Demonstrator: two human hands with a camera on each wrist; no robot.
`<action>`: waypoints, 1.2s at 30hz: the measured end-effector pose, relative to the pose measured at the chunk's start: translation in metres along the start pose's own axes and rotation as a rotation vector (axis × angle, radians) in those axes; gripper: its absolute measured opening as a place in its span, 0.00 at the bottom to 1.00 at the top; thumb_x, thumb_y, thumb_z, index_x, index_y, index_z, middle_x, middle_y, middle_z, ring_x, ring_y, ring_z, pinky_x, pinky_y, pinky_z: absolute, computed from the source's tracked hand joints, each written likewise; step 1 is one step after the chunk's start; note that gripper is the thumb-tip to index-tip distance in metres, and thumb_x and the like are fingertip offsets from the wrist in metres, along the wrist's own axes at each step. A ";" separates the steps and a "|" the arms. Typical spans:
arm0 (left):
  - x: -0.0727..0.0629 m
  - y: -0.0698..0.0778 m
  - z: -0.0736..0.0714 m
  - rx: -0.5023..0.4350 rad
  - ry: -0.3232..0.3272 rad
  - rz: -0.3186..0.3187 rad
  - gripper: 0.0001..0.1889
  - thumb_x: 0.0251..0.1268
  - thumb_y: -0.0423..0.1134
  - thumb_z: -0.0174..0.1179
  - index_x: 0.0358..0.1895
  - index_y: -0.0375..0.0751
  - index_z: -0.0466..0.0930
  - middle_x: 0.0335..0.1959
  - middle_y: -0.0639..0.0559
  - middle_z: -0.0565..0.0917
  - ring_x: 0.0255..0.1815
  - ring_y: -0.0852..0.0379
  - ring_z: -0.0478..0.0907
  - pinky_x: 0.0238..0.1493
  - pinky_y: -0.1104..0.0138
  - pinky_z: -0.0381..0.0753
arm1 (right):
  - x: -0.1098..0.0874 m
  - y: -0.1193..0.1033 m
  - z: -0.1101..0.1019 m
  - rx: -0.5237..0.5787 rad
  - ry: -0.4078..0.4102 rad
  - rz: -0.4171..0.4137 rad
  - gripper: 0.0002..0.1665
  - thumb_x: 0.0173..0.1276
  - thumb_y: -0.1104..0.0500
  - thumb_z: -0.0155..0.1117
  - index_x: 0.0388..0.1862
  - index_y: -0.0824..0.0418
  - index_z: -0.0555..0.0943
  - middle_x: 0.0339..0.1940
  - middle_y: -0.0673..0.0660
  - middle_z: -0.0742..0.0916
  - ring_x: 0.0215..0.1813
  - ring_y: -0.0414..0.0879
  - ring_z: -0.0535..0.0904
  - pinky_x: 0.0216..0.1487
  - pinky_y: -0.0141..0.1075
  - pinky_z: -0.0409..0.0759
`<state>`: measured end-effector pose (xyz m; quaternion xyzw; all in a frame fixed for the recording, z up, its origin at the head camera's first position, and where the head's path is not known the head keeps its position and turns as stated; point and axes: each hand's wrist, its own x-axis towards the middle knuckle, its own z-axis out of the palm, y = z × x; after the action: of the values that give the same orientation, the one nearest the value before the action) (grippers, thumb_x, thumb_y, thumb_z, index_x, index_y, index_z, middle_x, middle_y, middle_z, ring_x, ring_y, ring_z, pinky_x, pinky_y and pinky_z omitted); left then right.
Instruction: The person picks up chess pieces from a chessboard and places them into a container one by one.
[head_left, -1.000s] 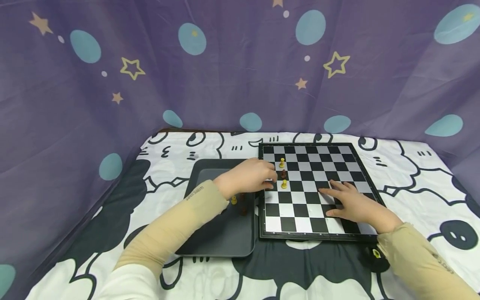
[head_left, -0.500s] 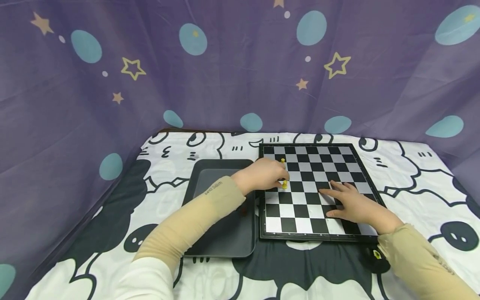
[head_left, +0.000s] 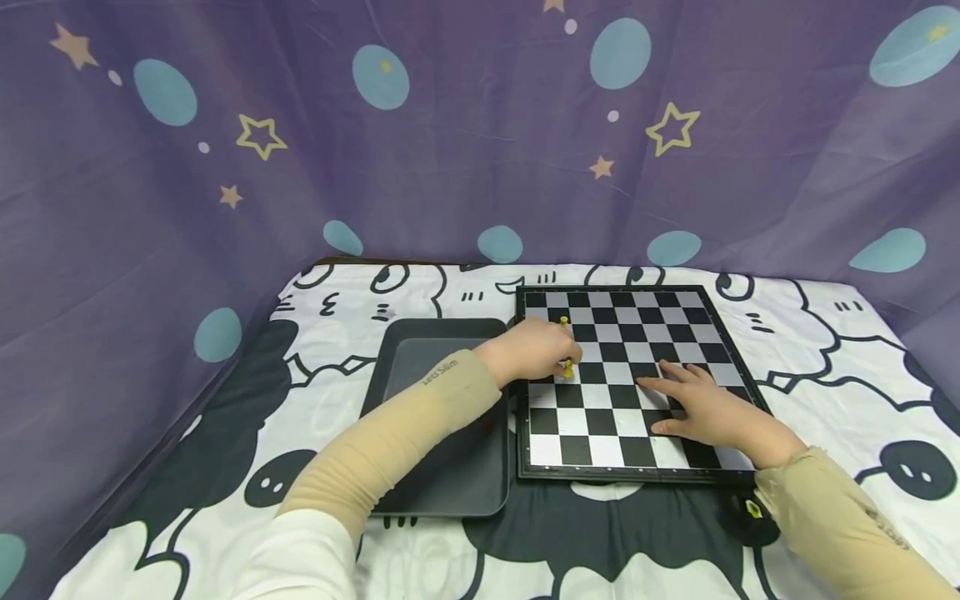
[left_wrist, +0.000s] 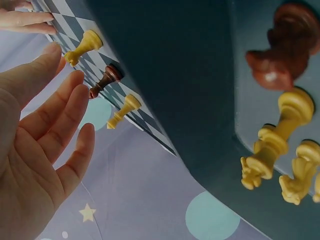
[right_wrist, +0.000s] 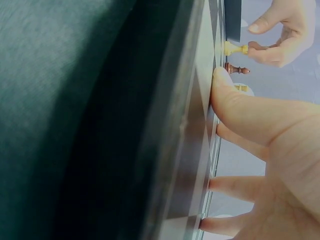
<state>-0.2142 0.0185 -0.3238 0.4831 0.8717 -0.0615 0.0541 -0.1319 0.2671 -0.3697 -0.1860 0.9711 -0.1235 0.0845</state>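
Note:
My left hand [head_left: 534,348] hovers over the left edge of the chessboard [head_left: 611,421], its fingers loosely bent. The left wrist view shows a row of three upright chess pieces: a near yellow piece [left_wrist: 86,46], a brown piece [left_wrist: 108,77] and a far yellow piece [left_wrist: 127,106]. Thumb and index finger stand apart by the near yellow piece; in the right wrist view a fingertip appears to touch its top. The brown one is hidden behind the hand in the head view. My right hand [head_left: 701,407] rests on the board's right half, fingers spread.
Left of the board lies a dark tray [head_left: 450,487], partly under my left forearm. It holds a brown piece [left_wrist: 290,47], a yellow piece [left_wrist: 280,132] and a yellow knight [left_wrist: 300,172]. A patterned cloth [head_left: 585,575] covers the table; a purple curtain [head_left: 450,175] hangs behind.
My left hand has moved right from the board's edge to the row of pieces, covering the brown one in the head view. The right hand has stayed put.

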 end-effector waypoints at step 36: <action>0.014 -0.004 0.007 -0.009 -0.007 0.021 0.08 0.61 0.40 0.62 0.43 0.49 0.85 0.43 0.56 0.84 0.44 0.61 0.80 0.47 0.71 0.80 | 0.000 0.000 -0.001 0.012 -0.013 0.020 0.39 0.53 0.45 0.72 0.63 0.58 0.74 0.67 0.78 0.66 0.63 0.82 0.58 0.55 0.71 0.64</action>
<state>-0.2249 0.0268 -0.3328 0.4916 0.8667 -0.0590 0.0601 -0.1322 0.2678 -0.3689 -0.1766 0.9716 -0.1274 0.0931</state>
